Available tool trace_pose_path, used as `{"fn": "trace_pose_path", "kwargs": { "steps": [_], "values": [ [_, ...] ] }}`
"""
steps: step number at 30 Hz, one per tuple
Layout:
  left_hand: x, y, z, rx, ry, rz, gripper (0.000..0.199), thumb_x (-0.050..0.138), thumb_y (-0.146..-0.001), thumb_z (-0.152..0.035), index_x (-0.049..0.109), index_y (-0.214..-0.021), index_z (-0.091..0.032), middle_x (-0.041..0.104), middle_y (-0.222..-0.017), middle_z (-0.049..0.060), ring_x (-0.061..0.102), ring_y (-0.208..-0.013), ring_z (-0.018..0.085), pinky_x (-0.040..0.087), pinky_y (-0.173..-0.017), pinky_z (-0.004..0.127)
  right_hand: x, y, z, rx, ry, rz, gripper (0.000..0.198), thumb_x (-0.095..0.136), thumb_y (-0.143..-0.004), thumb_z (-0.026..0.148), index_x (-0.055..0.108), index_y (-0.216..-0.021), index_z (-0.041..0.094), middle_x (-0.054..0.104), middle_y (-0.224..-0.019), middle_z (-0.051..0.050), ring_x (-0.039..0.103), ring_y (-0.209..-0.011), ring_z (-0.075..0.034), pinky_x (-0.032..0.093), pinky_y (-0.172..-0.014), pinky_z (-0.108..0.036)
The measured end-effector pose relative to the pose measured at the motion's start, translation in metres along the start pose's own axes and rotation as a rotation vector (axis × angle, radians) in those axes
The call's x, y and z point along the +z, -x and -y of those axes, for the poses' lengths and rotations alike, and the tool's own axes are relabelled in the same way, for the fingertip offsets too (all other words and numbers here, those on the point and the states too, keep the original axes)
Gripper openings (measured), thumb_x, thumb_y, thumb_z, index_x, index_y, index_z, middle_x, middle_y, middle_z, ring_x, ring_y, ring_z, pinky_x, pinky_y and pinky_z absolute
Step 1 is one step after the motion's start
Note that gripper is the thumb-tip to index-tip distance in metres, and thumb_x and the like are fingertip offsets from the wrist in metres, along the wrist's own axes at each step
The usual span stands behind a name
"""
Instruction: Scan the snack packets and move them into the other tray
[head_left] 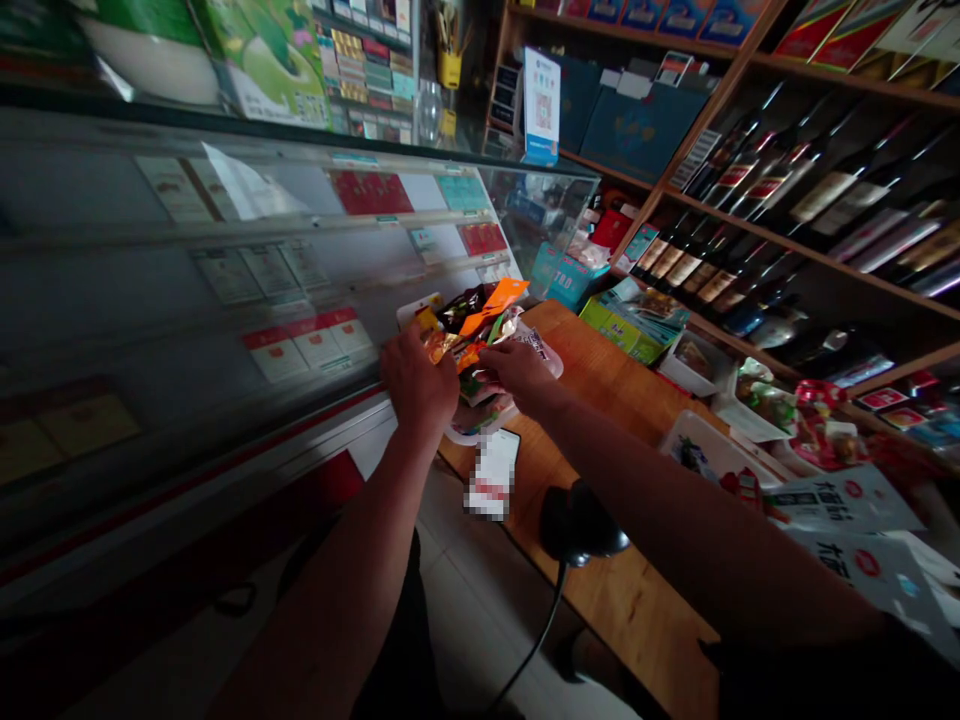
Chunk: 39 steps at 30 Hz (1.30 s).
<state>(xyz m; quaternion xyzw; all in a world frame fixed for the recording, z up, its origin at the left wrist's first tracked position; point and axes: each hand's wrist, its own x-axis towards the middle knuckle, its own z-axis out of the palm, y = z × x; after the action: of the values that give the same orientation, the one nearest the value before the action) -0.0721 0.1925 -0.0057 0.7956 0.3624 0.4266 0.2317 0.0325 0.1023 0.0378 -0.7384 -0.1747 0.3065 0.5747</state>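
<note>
A clear plastic tub (553,362) full of small wrapped snack packets (466,350) sits at the far left end of the wooden counter, beside the glass display case. On the tub's left side, my left hand (421,378) curls its fingers in among the packets; what it grips is hidden. From the right, my right hand (520,373) reaches into the packets with bent fingers closed on a snack packet. A bright orange packet (499,300) sticks up behind both hands. Just below the tub lies a phone (495,470) with a lit, blurred-out screen.
A black corded device (577,525) stands on the wooden counter (600,380) under my right forearm. Tubs of packaged snacks (697,445) and grey bags (847,500) line the right side. The glass case (225,300) borders the left. Wine bottles (750,190) fill shelves behind.
</note>
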Motion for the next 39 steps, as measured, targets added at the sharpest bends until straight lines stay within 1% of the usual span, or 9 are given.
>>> {"fn": "trace_pose_path", "kwargs": {
  "steps": [10, 16, 20, 23, 28, 30, 33, 37, 39],
  "values": [
    [-0.004, -0.011, 0.024, 0.071, -0.138, 0.242, 0.023, 0.052, -0.094, -0.031, 0.068, -0.087, -0.017, 0.069, -0.095, 0.018, 0.061, -0.098, 0.034, 0.043, -0.083, 0.043, 0.024, 0.002, -0.005, 0.129, -0.083, 0.085, 0.012, 0.061, -0.092, 0.018, 0.062, -0.080, 0.016, 0.065, -0.068, -0.001, 0.059, -0.055, -0.010, 0.048, -0.049, -0.020],
    [-0.006, 0.006, 0.009, 0.162, 0.062, 0.005, 0.023, 0.049, -0.097, -0.029, 0.066, -0.085, -0.018, 0.066, -0.089, 0.013, 0.060, -0.093, 0.029, 0.043, -0.085, 0.041, 0.002, 0.014, -0.003, 0.277, -0.216, 0.132, 0.043, 0.044, -0.102, 0.051, 0.060, -0.085, 0.015, 0.065, -0.070, -0.006, 0.063, -0.058, -0.015, 0.051, -0.051, -0.025],
    [-0.008, 0.031, -0.011, 0.355, 0.170, 0.025, 0.019, 0.049, -0.097, -0.024, 0.066, -0.089, -0.019, 0.065, -0.088, 0.010, 0.059, -0.095, 0.027, 0.044, -0.087, 0.041, -0.021, 0.031, 0.003, 0.361, -0.286, 0.225, 0.061, 0.035, -0.096, 0.071, 0.060, -0.091, 0.016, 0.067, -0.073, -0.009, 0.067, -0.064, -0.020, 0.056, -0.055, -0.032],
    [-0.008, 0.044, -0.025, 0.544, 0.200, 0.134, 0.020, 0.050, -0.098, -0.024, 0.068, -0.090, -0.020, 0.066, -0.089, 0.009, 0.059, -0.096, 0.027, 0.044, -0.090, 0.042, -0.035, 0.048, 0.001, 0.308, -0.319, 0.197, 0.041, 0.048, -0.097, 0.054, 0.062, -0.092, 0.016, 0.065, -0.068, -0.006, 0.063, -0.059, -0.017, 0.055, -0.054, -0.028],
    [-0.004, 0.058, -0.041, 0.696, 0.367, 0.240, 0.015, 0.056, -0.096, -0.028, 0.069, -0.097, -0.022, 0.070, -0.101, 0.009, 0.061, -0.103, 0.027, 0.045, -0.096, 0.044, -0.059, 0.069, -0.012, 0.161, -0.258, -0.072, 0.005, 0.064, -0.081, 0.018, 0.064, -0.085, 0.016, 0.064, -0.064, 0.000, 0.055, -0.049, -0.010, 0.047, -0.046, -0.020],
    [0.002, 0.063, -0.047, 0.646, 0.491, 0.256, 0.017, 0.061, -0.094, -0.033, 0.069, -0.102, -0.022, 0.070, -0.110, 0.009, 0.060, -0.111, 0.027, 0.044, -0.101, 0.045, -0.072, 0.076, -0.016, 0.119, -0.239, -0.139, 0.007, 0.065, -0.079, 0.020, 0.065, -0.084, 0.015, 0.065, -0.068, -0.001, 0.056, -0.050, -0.010, 0.046, -0.045, -0.020],
    [0.016, 0.068, -0.056, 0.376, 0.698, 0.289, 0.028, 0.063, -0.092, -0.040, 0.067, -0.112, -0.021, 0.068, -0.117, 0.010, 0.060, -0.113, 0.026, 0.048, -0.098, 0.042, -0.094, 0.085, -0.019, 0.045, -0.192, -0.176, 0.017, 0.070, -0.076, 0.026, 0.068, -0.090, 0.015, 0.069, -0.074, -0.002, 0.058, -0.054, -0.011, 0.047, -0.046, -0.021],
    [0.037, 0.068, -0.069, -0.094, 1.056, 0.495, 0.040, 0.067, -0.086, -0.048, 0.067, -0.113, -0.019, 0.071, -0.108, 0.009, 0.066, -0.094, 0.022, 0.051, -0.075, 0.032, -0.116, 0.096, -0.025, -0.019, -0.060, -0.206, 0.027, 0.074, -0.070, 0.030, 0.069, -0.092, 0.015, 0.070, -0.078, -0.003, 0.061, -0.060, -0.013, 0.050, -0.049, -0.022],
    [0.043, 0.068, -0.076, -0.216, 1.195, 0.609, 0.038, 0.069, -0.083, -0.050, 0.070, -0.102, -0.017, 0.073, -0.095, 0.007, 0.065, -0.082, 0.019, 0.048, -0.067, 0.028, -0.123, 0.101, -0.029, -0.040, -0.008, -0.204, 0.030, 0.075, -0.069, 0.033, 0.070, -0.093, 0.016, 0.071, -0.080, -0.003, 0.063, -0.064, -0.014, 0.052, -0.052, -0.023]
  ]
}}
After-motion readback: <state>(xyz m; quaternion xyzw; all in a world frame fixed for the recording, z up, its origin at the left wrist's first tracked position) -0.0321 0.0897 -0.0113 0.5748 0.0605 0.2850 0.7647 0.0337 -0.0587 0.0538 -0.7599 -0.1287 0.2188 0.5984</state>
